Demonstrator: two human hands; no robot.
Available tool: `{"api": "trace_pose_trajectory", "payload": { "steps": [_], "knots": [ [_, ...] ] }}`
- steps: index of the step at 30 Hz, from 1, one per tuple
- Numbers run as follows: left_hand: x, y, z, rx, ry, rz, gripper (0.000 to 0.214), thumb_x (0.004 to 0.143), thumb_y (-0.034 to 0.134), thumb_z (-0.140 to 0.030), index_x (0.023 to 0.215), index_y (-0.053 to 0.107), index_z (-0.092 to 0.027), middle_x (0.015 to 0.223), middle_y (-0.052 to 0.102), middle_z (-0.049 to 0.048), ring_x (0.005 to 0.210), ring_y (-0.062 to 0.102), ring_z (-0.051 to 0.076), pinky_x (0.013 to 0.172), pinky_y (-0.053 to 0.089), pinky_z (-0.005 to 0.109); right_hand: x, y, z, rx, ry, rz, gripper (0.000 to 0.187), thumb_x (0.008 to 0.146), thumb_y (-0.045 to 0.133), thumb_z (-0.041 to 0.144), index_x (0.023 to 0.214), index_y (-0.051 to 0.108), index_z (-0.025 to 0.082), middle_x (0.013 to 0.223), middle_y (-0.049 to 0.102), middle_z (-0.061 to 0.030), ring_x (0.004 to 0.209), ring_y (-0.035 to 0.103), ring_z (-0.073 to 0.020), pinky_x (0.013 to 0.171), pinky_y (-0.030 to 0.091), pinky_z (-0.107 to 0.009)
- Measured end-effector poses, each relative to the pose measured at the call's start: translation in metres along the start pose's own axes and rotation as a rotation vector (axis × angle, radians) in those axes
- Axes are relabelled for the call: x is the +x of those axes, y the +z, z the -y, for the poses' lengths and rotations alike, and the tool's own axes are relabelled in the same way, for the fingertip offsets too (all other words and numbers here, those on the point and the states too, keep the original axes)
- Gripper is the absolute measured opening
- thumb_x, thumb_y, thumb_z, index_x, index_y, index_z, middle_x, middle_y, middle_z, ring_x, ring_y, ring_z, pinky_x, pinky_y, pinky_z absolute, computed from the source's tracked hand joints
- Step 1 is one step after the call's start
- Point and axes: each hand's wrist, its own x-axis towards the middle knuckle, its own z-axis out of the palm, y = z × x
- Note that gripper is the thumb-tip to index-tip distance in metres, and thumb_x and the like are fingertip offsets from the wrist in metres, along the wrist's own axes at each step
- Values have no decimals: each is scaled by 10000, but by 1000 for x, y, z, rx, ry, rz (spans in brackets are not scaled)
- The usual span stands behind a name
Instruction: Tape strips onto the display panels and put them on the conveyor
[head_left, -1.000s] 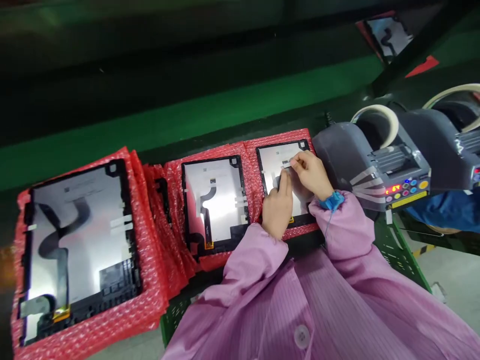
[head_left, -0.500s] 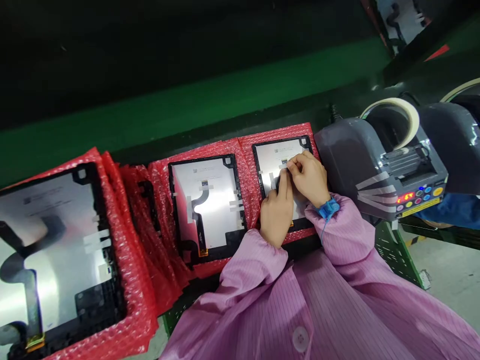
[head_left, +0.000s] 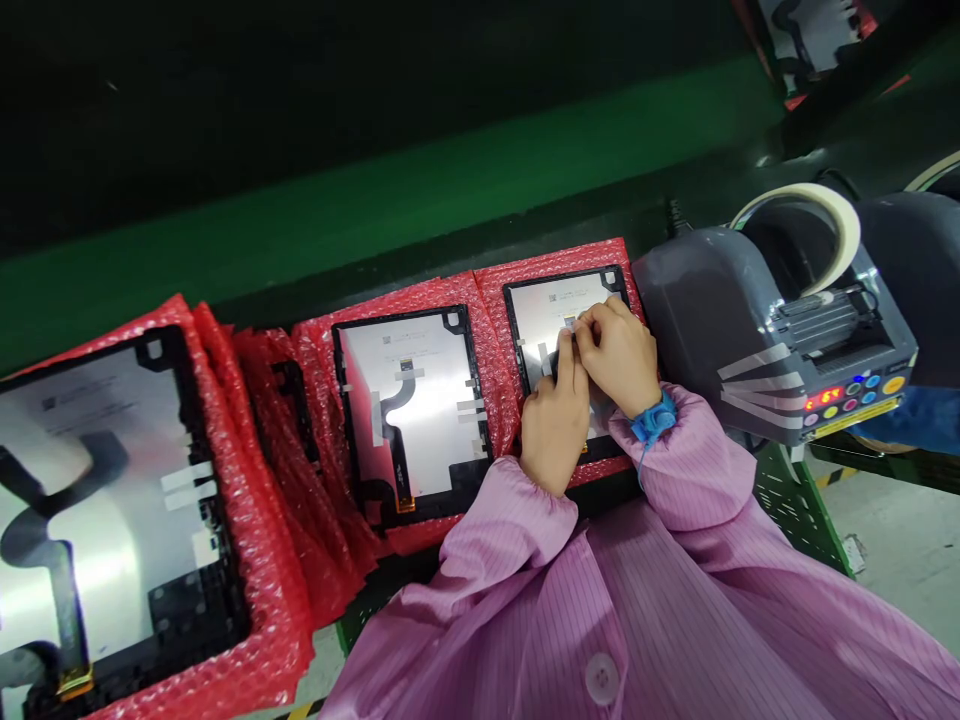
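Observation:
Both hands are over the right-hand display panel (head_left: 532, 310), a silver-backed screen with a black frame lying on red bubble wrap (head_left: 495, 330). My left hand (head_left: 556, 425) has its index finger stretched out, its tip pressing near the small connector (head_left: 569, 322) high on the panel. My right hand (head_left: 621, 355) is closed in a pinch right beside that fingertip. What its fingers hold is hidden. A second display panel (head_left: 442, 440) lies to the left, its dark ribbon cable (head_left: 397, 430) crossed by a strip of tape (head_left: 409, 374).
A grey tape dispenser (head_left: 705, 290) with a tape roll (head_left: 844, 230) stands on the right, several cut strips (head_left: 761, 385) stuck to its side. Further left lies a larger-looking panel (head_left: 127, 400) on stacked bubble wrap. A person's blue sleeve (head_left: 926, 435) shows at far right.
The view has shifted slightly. Both hands stay at the same spot on the panel, with the left index fingertip a little further up, close to the connector.

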Motion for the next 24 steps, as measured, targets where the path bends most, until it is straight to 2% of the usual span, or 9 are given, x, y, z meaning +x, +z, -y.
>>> {"api": "trace_pose_trajectory", "payload": {
  "steps": [4,8,11,14,16,18,21,24],
  "knots": [
    [3,1,0,-41,-26,-32,599,933,279,-46,1509,412,-143,1623,331,137,743,678,200,532,597,338,4,-10,4,-85,88,49,208,925,568,335,947,639,141,1058,617,-113,814,625,-219,671,418,-320],
    [4,2,3,-99,-18,-44,606,915,287,-8,1483,441,-149,1627,327,129,758,693,199,561,622,352,-9,-20,5,-152,225,-39,293,944,540,271,1169,557,84,1107,606,-175,854,646,-268,702,472,-359],
    [-10,4,7,-228,-6,-206,548,924,285,9,1410,503,-116,1547,453,165,998,694,226,790,641,369,-46,-20,-2,-155,134,-91,259,982,420,217,1153,579,104,1129,613,-177,941,638,-291,767,507,-390],
    [-40,9,11,-267,-10,-394,411,962,354,-50,1306,576,-76,1405,574,191,1230,593,277,1041,538,442,-95,-13,-18,-216,30,-154,325,985,381,214,1191,597,84,1235,600,-205,1118,570,-343,930,494,-468],
    [-60,15,12,-225,3,-412,365,966,410,-89,1282,592,-66,1344,605,198,1259,567,300,1084,497,478,-119,-6,-31,-221,-16,-176,410,978,363,197,1316,536,41,1323,563,-225,1219,511,-360,1026,447,-511],
    [-73,23,12,-170,18,-371,364,963,436,-104,1292,586,-57,1341,605,205,1268,565,308,1083,494,481,-131,0,-43,-149,-11,-182,491,973,346,205,1406,460,4,1337,549,-241,1250,497,-358,1067,418,-532],
    [-78,32,11,-122,2,-320,415,949,425,-66,1344,548,-34,1388,574,223,1300,548,310,1093,479,471,-127,6,-54,77,99,-199,599,942,391,273,1462,399,-25,1314,549,-265,1229,533,-358,1067,423,-541],
    [-76,35,12,-161,-40,-321,463,922,392,-7,1361,535,-33,1396,568,220,1312,533,307,1096,471,470,-115,7,-58,366,218,-151,626,866,511,370,1401,500,46,1297,592,-238,1164,600,-340,1032,463,-516]
  ]
}}
